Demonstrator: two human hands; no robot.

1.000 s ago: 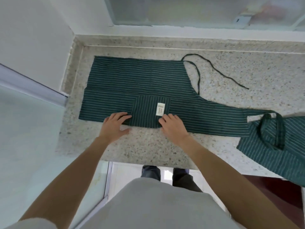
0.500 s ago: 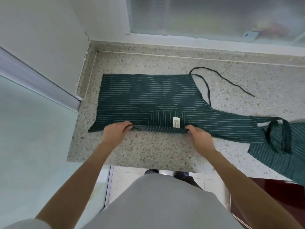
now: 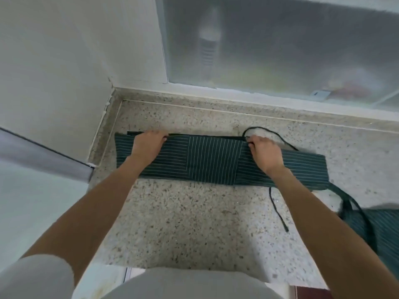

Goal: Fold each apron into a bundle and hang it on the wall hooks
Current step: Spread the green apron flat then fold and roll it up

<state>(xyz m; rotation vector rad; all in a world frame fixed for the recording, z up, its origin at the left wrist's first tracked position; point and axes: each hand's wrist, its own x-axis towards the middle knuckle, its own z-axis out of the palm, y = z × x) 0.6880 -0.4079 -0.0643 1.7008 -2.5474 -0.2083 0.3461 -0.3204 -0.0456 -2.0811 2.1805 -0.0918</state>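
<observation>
Right now the fingers (image 3: 160, 134) of the left hand (image 3: 148, 145) curl over the far edge of the green striped apron (image 3: 213, 162), gripping the folded layer there, while the right hand (image 3: 264, 153) pinches the same far edge beside the dark tie string (image 3: 269, 131), its fingertips bent down into the cloth. Both forearms reach out across the speckled stone counter (image 3: 183, 223) from the near side. The apron lies as a long, narrow band across the counter, close to the far wall, its patch pocket (image 3: 212, 160) showing in the middle with stripes running crosswise to the rest. A second tie string (image 3: 278, 210) trails off the near right edge. At the right edge of view a second striped apron (image 3: 380, 229) lies, partly out of sight.

The step in hand looks like the lengthwise fold, with the doubled edge being laid and lined up. Next, I judge, the hands need to let go, smooth the band flat, then fold or roll it from one end toward the other, keeping the strings free for hanging. No wall hooks are in view.
</observation>
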